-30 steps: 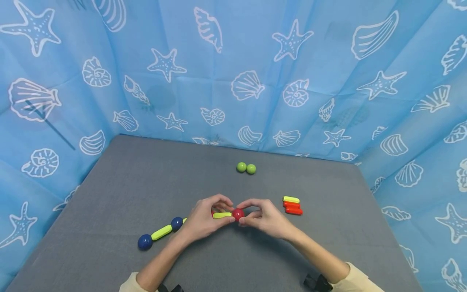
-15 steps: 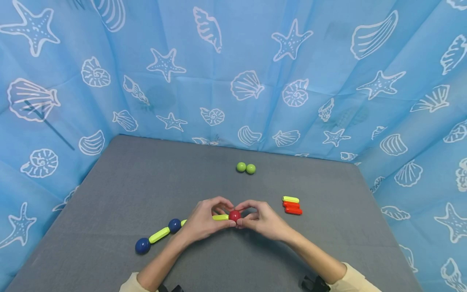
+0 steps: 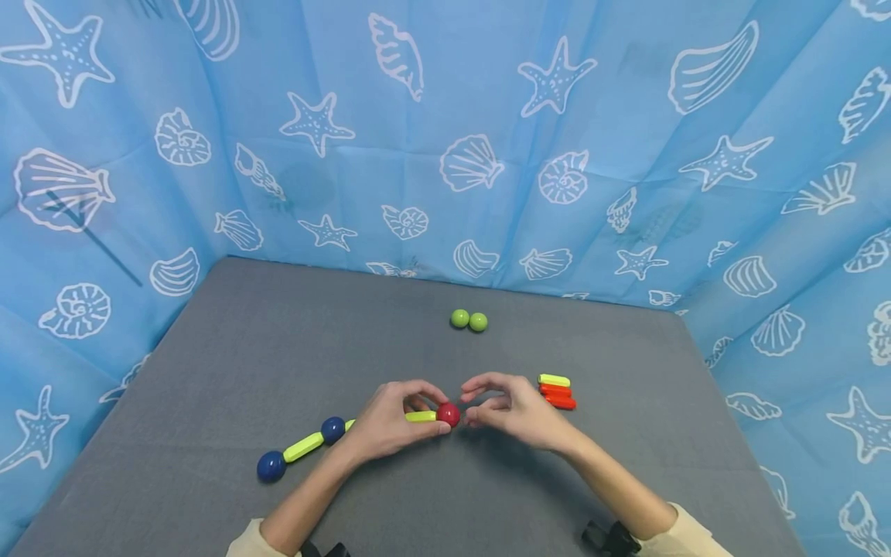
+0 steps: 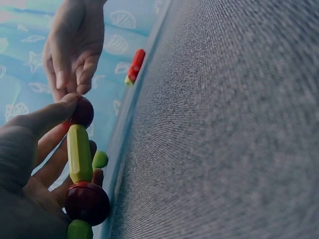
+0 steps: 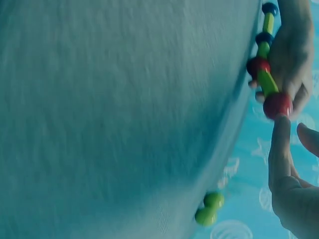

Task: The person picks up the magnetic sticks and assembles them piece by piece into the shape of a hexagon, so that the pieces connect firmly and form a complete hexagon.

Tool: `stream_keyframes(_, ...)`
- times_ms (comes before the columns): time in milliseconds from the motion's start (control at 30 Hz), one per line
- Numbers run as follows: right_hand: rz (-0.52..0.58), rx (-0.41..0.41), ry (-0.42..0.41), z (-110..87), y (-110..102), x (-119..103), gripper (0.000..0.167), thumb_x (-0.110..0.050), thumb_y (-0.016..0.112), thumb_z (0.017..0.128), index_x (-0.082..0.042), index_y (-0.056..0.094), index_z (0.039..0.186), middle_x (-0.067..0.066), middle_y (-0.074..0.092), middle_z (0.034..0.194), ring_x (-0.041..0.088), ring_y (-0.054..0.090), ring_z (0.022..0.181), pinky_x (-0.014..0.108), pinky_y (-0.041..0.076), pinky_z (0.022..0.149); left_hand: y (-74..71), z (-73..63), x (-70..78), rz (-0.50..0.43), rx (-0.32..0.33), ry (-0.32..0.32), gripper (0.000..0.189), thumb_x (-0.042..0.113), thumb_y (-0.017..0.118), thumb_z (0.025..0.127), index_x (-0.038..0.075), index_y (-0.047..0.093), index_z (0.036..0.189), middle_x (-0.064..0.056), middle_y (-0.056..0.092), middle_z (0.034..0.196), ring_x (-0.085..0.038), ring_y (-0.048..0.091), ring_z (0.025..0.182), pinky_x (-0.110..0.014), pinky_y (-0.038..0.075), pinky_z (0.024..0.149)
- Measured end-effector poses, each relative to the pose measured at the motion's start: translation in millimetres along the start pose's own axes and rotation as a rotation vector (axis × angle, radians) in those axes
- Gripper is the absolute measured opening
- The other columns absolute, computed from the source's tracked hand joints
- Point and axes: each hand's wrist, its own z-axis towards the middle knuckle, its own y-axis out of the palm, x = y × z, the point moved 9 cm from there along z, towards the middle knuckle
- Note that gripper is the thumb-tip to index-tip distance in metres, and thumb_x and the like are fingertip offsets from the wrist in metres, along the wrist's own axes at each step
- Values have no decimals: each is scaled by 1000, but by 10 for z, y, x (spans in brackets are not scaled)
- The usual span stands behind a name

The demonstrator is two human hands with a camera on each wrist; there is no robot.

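Observation:
My left hand pinches the end red ball of a chain between thumb and fingertips. Behind that ball come a yellow-green stick and a second red ball, which my left hand hides in the head view. Further left along the chain lie a blue ball, another yellow-green stick and a larger-looking blue ball at the far end. Just right of the end red ball is my right hand, fingers bent loosely. Its thumb and index finger stand apart in the right wrist view.
Two green balls sit side by side further back on the grey table. Beyond my right hand lie a yellow-green stick and red-orange sticks. A blue shell-print curtain surrounds the table's back and sides.
My right hand has let go of the end red ball and drawn back slightly right. The chain shifted a little left earlier; my left hand still holds it.

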Motion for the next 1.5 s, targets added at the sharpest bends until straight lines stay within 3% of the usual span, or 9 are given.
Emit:
stream_keyframes(133, -61, 56, -23, -58, -226, -51, 42, -7, 67, 105, 9, 57, 143, 34, 66, 138, 43, 78, 115, 21, 61, 97, -1, 2, -7, 3, 7, -15, 34, 33, 92, 88, 21, 79, 116, 4, 82, 113, -21, 78, 98, -32, 60, 87)
stream_keyframes(400, -147, 197, -39, -182, -780, -38, 40, -9, 70, 105, 8, 61, 140, 37, 67, 137, 7, 79, 110, 19, 60, 90, -2, -18, -8, -3, 8, -22, 34, 32, 92, 88, 22, 79, 117, 4, 81, 115, -20, 78, 99, -32, 60, 88)
stream_keyframes(600, -221, 263, -8, -264, -1182, 103, 37, -13, 75, 103, 6, 67, 133, 34, 71, 134, 8, 79, 110, 26, 64, 90, -13, -25, 8, -4, 8, -12, 34, 31, 92, 88, 21, 79, 118, 4, 82, 116, -22, 78, 100, -32, 60, 88)
stream_keyframes(800, -361, 242, 29, -333, -1471, 340, 34, -16, 76, 102, 6, 71, 129, 24, 78, 123, 11, 76, 105, 25, 63, 86, -17, -22, -1, -6, 13, -13, 34, 32, 92, 88, 21, 79, 117, 4, 81, 115, -22, 78, 99, -32, 60, 88)
stream_keyframes(1133, -370, 134, 150, -402, -1647, 777, 30, -14, 76, 101, 0, 74, 128, 19, 78, 124, 13, 72, 102, 23, 59, 83, 5, -25, -29, -33, 3, -37, 33, 34, 91, 89, 23, 79, 117, 5, 81, 116, -19, 77, 101, -32, 60, 89)
stream_keyframes(1500, -378, 143, 108, -414, -1652, 787, 29, -13, 76, 101, 3, 74, 125, 19, 78, 117, 12, 71, 98, 25, 59, 80, -3, -23, -25, -36, -3, -35, 33, 33, 90, 90, 22, 79, 119, 4, 81, 117, -21, 77, 101, -31, 60, 88)
